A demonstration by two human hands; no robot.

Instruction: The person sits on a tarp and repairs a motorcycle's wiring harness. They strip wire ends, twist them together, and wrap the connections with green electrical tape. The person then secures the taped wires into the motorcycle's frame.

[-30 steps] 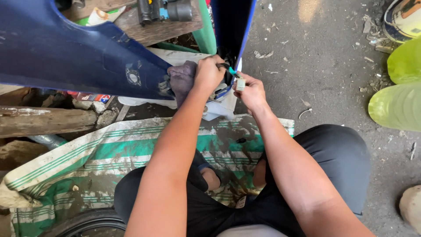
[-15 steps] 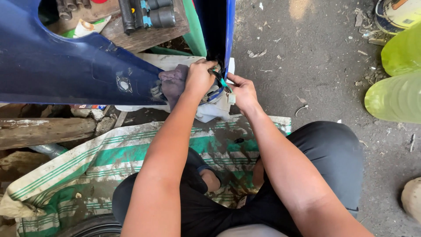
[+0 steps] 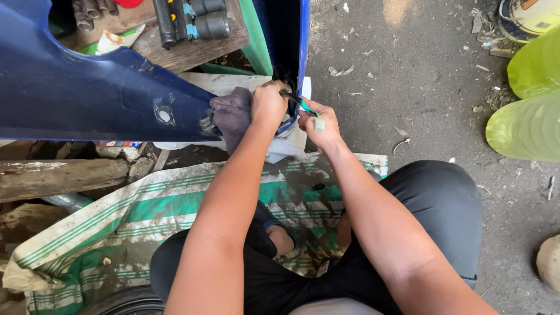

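A large dark blue body panel (image 3: 87, 99) lies across the left and runs up to a narrow upright part at the top middle. My left hand (image 3: 269, 105) is closed on a dull purple rag (image 3: 232, 116) and presses it against the panel's lower edge. Just to its right, my right hand (image 3: 318, 125) grips a small tool with a green handle (image 3: 306, 107) whose dark tip points up-left at the panel's edge beside my left hand. Both forearms reach forward from my lap.
A green-and-white striped sack (image 3: 134, 216) covers the ground under my legs. A white cloth (image 3: 286, 149) lies below the panel. Black parts sit on a wooden board (image 3: 192, 49) behind it. Yellow-green panels (image 3: 528, 111) stand at the right, a log (image 3: 58, 178) at the left.
The view has shifted, so the panel and both hands sit a little lower and further left in frame. Both hands keep their hold at the panel's edge.
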